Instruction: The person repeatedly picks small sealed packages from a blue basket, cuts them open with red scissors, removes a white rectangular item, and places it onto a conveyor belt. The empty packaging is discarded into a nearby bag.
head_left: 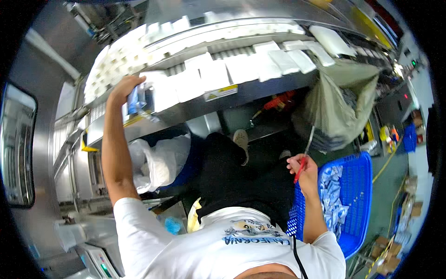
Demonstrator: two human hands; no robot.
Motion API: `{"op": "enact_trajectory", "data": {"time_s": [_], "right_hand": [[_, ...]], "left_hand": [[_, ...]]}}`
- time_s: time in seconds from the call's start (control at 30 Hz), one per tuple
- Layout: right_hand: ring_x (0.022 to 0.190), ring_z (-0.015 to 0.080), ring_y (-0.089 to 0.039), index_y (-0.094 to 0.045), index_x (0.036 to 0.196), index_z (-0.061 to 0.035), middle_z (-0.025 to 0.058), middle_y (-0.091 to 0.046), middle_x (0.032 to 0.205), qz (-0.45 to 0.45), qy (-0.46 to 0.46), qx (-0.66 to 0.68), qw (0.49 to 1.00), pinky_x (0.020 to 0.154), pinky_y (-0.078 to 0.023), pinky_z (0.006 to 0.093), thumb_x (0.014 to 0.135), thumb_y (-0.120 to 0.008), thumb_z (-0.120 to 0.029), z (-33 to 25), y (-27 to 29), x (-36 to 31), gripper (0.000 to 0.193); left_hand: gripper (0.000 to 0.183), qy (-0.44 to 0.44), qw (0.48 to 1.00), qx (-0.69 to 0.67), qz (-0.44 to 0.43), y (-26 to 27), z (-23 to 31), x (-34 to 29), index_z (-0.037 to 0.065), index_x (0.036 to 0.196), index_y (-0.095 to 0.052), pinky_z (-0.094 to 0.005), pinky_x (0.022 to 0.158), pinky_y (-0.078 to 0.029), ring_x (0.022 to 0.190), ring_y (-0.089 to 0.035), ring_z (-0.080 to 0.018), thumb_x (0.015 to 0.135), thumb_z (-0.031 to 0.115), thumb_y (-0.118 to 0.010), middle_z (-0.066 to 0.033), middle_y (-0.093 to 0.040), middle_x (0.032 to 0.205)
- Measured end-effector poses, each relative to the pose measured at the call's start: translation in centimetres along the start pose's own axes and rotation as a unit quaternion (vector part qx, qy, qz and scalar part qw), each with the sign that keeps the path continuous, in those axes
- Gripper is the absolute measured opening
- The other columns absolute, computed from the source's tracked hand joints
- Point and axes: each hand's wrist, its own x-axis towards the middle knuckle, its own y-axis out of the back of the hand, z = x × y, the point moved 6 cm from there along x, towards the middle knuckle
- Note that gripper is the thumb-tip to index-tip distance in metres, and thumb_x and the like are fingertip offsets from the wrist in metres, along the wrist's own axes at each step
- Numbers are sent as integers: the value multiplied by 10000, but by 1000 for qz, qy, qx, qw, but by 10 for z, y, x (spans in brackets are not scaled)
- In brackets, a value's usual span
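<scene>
My left hand (126,88) reaches out to the near edge of the conveyor at the far left, its fingers closed on a blue and white packet (134,100). The packet is blurred and hangs beside white flat packets (188,83) lying along the belt. Low on the right, my right hand (304,173) grips a pair of scissors (301,168) by the red handles. The blades point away from me, toward a greenish sack (344,79). Whether the blades are apart or together is too small to tell.
A blue plastic basket (364,186) with several blue and white packets (332,195) stands at my right. A white plastic bag (160,160) lines a bin beneath my left arm. Rows of small white pieces (125,60) fill the belt behind. A red tool (278,101) lies under the conveyor.
</scene>
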Motion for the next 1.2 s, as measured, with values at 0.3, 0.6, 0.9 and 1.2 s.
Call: {"op": "enact_trajectory", "data": {"time_s": [0.3, 0.6, 0.9, 1.2], "right_hand": [[949, 181, -702, -664, 1130, -29, 159, -716, 1190, -129, 72, 33, 988, 820, -561, 295, 863, -806, -75, -19, -7, -4, 305], [789, 85, -592, -641, 1072, -15, 0, -663, 858, -62, 156, 4, 986, 722, -512, 292, 849, -868, -177, -66, -9, 28, 357], [689, 247, -669, -651, 861, -12, 128, -692, 740, 517, 288, -245, 768, 671, -517, 361, 897, -767, -304, -126, 389, 254, 316], [628, 113, -638, -706, 863, -40, 28, -711, 738, 469, 228, -46, 852, 550, -481, 287, 957, -748, -378, 37, 427, 141, 353]], "left_hand": [[233, -254, 963, -14, 85, -131, 171, -171, 25, 1204, -669, -280, 703, -534, 797, -700, -130, 1020, 166, -643, -95, -761, 888], [344, -308, 904, -286, -74, -382, 232, -222, 4, 1377, -493, -291, 867, -533, 1003, -686, -185, 1049, 79, -562, -164, -728, 1137], [333, -168, 936, -236, -199, -431, 156, -215, -17, 1338, -530, -304, 903, -552, 1019, -680, -181, 1062, 155, -603, -152, -700, 1188], [293, -106, 977, -131, -131, -407, 57, -220, 1, 1253, -632, -306, 843, -578, 942, -702, -178, 1064, 224, -619, -136, -739, 1100]]}}
